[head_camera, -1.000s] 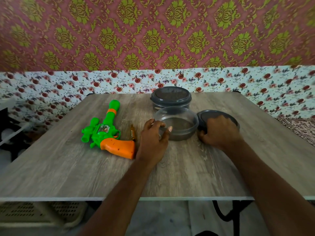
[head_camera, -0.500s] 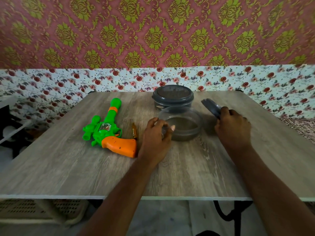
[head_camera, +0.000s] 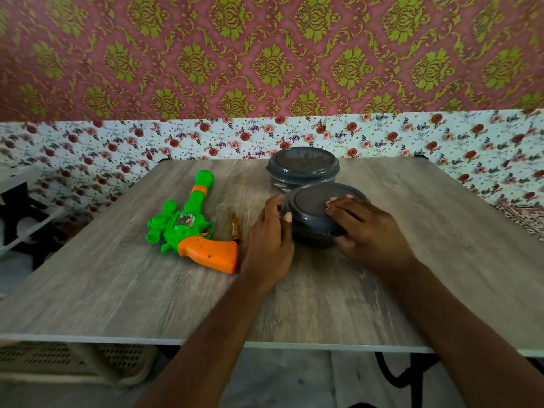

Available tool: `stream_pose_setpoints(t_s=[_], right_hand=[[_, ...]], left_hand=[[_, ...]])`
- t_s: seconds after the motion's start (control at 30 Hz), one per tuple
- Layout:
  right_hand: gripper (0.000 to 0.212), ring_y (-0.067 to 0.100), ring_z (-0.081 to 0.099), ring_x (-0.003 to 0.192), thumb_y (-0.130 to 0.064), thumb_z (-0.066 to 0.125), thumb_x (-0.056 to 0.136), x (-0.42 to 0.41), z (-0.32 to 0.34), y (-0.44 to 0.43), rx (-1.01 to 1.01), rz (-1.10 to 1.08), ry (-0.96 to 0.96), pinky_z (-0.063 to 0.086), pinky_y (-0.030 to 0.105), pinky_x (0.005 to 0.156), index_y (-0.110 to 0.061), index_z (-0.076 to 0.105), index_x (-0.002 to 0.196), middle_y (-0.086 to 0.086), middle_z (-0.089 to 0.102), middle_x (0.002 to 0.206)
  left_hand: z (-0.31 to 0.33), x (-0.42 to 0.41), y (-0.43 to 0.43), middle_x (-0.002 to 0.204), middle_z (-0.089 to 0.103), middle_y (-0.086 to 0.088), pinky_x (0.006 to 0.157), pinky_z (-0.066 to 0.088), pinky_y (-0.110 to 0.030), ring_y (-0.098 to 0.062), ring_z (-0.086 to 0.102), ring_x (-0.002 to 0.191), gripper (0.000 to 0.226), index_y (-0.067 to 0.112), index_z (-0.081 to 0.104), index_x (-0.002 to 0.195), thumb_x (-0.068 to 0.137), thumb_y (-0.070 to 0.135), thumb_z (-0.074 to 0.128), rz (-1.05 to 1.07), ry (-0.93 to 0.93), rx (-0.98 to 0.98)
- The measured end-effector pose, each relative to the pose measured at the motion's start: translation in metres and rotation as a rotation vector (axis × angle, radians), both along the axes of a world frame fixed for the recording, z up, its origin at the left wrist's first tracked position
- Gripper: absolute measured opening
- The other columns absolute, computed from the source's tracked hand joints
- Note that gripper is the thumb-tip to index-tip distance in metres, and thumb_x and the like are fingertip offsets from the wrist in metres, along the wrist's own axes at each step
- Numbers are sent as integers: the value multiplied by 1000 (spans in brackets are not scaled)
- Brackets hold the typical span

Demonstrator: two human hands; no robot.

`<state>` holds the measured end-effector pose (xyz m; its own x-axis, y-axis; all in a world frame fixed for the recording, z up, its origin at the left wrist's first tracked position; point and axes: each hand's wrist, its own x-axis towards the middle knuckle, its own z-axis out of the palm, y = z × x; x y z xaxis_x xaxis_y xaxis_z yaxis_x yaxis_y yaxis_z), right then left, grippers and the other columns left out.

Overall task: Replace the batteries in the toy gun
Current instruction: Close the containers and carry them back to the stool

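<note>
The toy gun point(head_camera: 188, 228), green with an orange grip, lies on the wooden table point(head_camera: 117, 290) left of centre, barrel pointing away. A small amber-handled screwdriver point(head_camera: 234, 229) lies just right of it. My left hand point(head_camera: 269, 242) grips the left side of the near round container point(head_camera: 312, 240). My right hand point(head_camera: 368, 228) holds the dark lid point(head_camera: 309, 201) on top of that container, fingers across the lid and thumb at its rim. No batteries are visible.
A second round container point(head_camera: 303, 169) with its dark lid on stands right behind the near one. A perforated basket point(head_camera: 73, 357) sits under the table's front left. A black table leg point(head_camera: 394, 375) shows below the front edge.
My right hand lifted the lid from the table right of the container and brought it left onto the open container. My left hand stayed on the container's side.
</note>
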<state>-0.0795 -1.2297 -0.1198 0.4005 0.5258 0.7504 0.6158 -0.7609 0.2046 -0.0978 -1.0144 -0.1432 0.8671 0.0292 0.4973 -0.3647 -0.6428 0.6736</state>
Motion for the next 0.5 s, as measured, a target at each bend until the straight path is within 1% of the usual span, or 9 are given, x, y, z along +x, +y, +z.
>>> stream_pose_setpoints(t_s=[0.07, 0.13, 0.2, 0.33, 0.4, 0.43, 0.47, 0.5], right_hand=[[54, 38, 74, 106, -20, 89, 69, 1, -2, 0, 37, 17, 86, 59, 56, 94, 0, 74, 117, 18, 74, 121], [57, 33, 73, 110, -32, 86, 71, 3, -2, 0, 74, 34, 156, 55, 54, 99, -3, 74, 118, 14, 74, 123], [61, 31, 71, 115, -41, 83, 72, 8, -3, -1, 95, 52, 236, 54, 54, 99, -6, 73, 120, 11, 72, 127], [78, 30, 67, 122, -56, 86, 67, 18, -7, -3, 70, 94, 328, 52, 58, 98, -7, 71, 125, 11, 69, 133], [87, 28, 65, 126, -73, 78, 64, 21, -7, -2, 60, 66, 333, 46, 58, 102, -11, 71, 125, 7, 68, 135], [91, 26, 63, 128, -82, 68, 64, 21, -6, -1, 65, 35, 344, 39, 53, 106, -14, 72, 124, 4, 68, 135], [93, 25, 60, 131, -89, 56, 66, 22, -7, 0, 78, 7, 356, 31, 47, 107, -18, 73, 123, 0, 68, 136], [93, 25, 56, 135, -92, 47, 69, 22, -7, 0, 97, -13, 379, 26, 42, 105, -21, 73, 124, -4, 67, 137]], left_hand=[[0, 0, 0, 139, 59, -5, 99, 44, -29, -17, 57, 124, 43, 21, 36, 152, 109, 23, 38, -6, -30, 18], [0, 0, 0, 138, 59, -5, 97, 43, -25, -17, 58, 122, 42, 22, 41, 151, 109, 24, 36, -4, -50, 44], [1, -1, 0, 140, 58, -5, 98, 41, -22, -16, 56, 123, 41, 23, 44, 150, 110, 30, 35, -5, -48, 43], [3, -2, -2, 145, 53, -5, 105, 43, -27, -16, 53, 129, 46, 25, 42, 152, 110, 41, 36, -32, -32, 30], [3, -2, -2, 146, 52, -5, 104, 44, -27, -15, 53, 129, 49, 25, 41, 154, 109, 42, 39, -38, -19, 11], [3, -2, -2, 147, 51, -5, 105, 46, -29, -15, 53, 129, 51, 24, 40, 155, 108, 42, 41, -42, -10, 0], [3, -2, -2, 147, 51, -5, 105, 48, -31, -15, 53, 129, 53, 23, 39, 156, 107, 43, 43, -45, -3, -2], [3, -1, -2, 148, 50, -5, 105, 50, -33, -15, 54, 129, 55, 22, 37, 157, 107, 43, 46, -48, 2, 4]])
